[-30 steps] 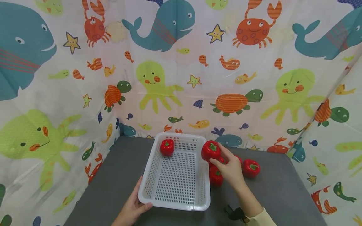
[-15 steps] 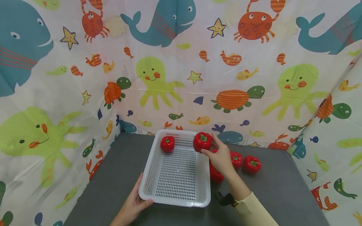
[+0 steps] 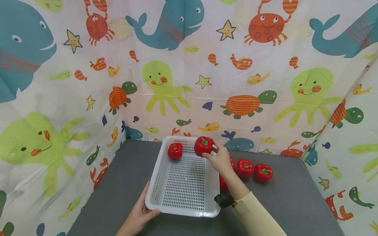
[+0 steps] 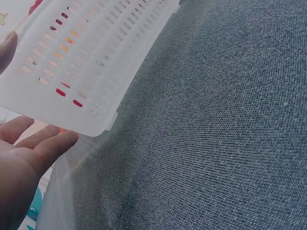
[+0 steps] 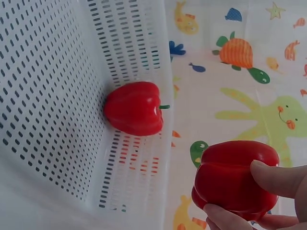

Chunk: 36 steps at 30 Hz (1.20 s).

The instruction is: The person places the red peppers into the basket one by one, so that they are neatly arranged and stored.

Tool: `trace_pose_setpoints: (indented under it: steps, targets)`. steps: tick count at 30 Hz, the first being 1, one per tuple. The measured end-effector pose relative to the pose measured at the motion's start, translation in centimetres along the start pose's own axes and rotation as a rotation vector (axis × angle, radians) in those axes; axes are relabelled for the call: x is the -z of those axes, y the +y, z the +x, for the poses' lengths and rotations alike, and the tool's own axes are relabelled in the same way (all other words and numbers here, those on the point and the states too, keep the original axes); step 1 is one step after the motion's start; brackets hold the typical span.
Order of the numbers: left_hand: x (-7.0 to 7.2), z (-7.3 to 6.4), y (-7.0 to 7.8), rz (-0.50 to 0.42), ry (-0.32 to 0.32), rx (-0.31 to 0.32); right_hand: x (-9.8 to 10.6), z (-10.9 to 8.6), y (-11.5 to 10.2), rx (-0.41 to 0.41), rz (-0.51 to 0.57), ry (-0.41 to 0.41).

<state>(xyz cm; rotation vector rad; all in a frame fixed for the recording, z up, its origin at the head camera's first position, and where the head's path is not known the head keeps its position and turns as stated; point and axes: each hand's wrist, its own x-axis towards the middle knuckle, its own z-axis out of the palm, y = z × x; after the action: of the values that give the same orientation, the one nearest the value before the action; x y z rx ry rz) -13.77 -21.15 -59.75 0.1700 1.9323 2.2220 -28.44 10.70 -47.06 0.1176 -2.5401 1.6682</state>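
Note:
My right hand [image 3: 220,159] grips a red bell pepper [image 3: 203,146] over the far right corner of a white perforated basket [image 3: 182,211]. In the right wrist view, thumb and fingers pinch the held pepper [image 5: 236,179] from its sides. Another red bell pepper [image 3: 175,151] sits inside the basket at its far left corner, its green stem upward. My left hand [image 3: 138,213] holds the basket's near left corner, thumb over the rim. The left wrist view shows the fingers [image 4: 53,143] at the basket's outer wall [image 4: 72,86].
Right of the basket, more red peppers lie on the grey table [image 3: 289,196], among them a pepper [image 3: 244,168] and a far right pepper [image 3: 263,173]. My right forearm partly hides others. A patterned sea-animal cloth [image 3: 183,95] hangs behind and at both sides.
My right hand has carried the bell pepper leftward, from above the peppers beside the basket to over the basket's far right corner. The left hand stays at the basket's near left corner.

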Motion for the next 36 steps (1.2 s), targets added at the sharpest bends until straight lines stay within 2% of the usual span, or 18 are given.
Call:
trace_pose_setpoints:
  steps: [11, 19, 25, 31, 36]
  targets:
    - [0.0, -0.2, 0.1, 0.029, -0.009, -0.004, -2.1, 1.3, 0.1, -0.046, 0.004, 0.012]
    - [-0.1, -0.2, 0.2, 0.014, -0.021, -0.013, -3.8, 2.6, 0.4, -0.032, 0.010, 0.018]
    - [0.1, -0.3, 0.1, 0.049, -0.031, -0.010, -5.0, 3.1, 0.7, -0.076, 0.007, 0.006]
    - [0.2, -0.2, -0.1, 0.024, -0.046, -0.049, -6.2, 3.6, 1.6, -0.105, 0.010, 0.010]
    - [0.2, -0.1, -0.2, 0.029, -0.049, -0.055, -7.3, 4.4, 2.9, -0.149, 0.011, 0.019]
